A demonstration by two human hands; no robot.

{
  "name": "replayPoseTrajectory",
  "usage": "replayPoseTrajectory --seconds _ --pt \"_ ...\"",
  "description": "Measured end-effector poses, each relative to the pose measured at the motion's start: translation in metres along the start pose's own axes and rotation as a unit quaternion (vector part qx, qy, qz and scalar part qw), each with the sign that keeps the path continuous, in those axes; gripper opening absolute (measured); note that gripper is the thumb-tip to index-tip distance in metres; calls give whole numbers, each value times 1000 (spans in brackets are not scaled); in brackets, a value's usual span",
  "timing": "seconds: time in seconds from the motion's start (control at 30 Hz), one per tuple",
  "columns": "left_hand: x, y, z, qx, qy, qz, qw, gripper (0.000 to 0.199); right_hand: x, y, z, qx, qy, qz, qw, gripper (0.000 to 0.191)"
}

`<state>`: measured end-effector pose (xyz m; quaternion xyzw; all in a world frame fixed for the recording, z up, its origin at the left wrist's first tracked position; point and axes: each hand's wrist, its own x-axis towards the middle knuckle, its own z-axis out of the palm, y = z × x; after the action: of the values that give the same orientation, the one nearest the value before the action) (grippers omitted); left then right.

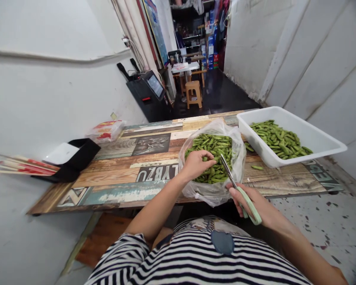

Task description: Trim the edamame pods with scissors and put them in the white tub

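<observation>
My left hand is over the pile of green edamame pods, thumb and fingers pinched together on an edamame pod that blends into the pile. The pods fill a thin clear plastic bag whose mouth is spread wide on the table. At the bag's near right side, my right hand grips scissors with pale green handles. Their metal blades point up and left, with the tips close to my left fingertips. Whether the blades are parted is hard to see.
A white plastic tub holding more pods stands to the right on the wood-patterned table. One loose pod lies before it. At left are a black holder with chopsticks and a plastic package. A touchscreen machine stands behind.
</observation>
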<state>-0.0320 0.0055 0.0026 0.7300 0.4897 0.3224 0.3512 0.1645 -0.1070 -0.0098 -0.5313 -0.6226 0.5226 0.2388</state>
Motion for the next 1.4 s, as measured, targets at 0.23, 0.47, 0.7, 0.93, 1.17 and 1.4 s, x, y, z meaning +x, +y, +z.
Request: replayPoseTrajectory --seconds 0.23,0.47,0.7,0.93,1.17,1.4 --pt "0 6 0 -59 17 -70 996 26 3 4 -2 -30 11 -1 999 46" --pt "-3 11 5 -66 -15 -64 996 23 7 2 2 -23 21 -2 1000 38" --pt "1 8 1 -261 -45 -178 948 26 12 11 3 33 35 28 998 38" --pt "1 15 0 -448 -77 -210 865 21 5 8 5 115 -16 13 993 44" --pt "-6 22 16 -448 -38 -200 871 28 5 4 5 109 12 6 994 50" --pt "-9 21 24 -443 -35 -212 871 31 9 -1 9 114 38 59 991 44"
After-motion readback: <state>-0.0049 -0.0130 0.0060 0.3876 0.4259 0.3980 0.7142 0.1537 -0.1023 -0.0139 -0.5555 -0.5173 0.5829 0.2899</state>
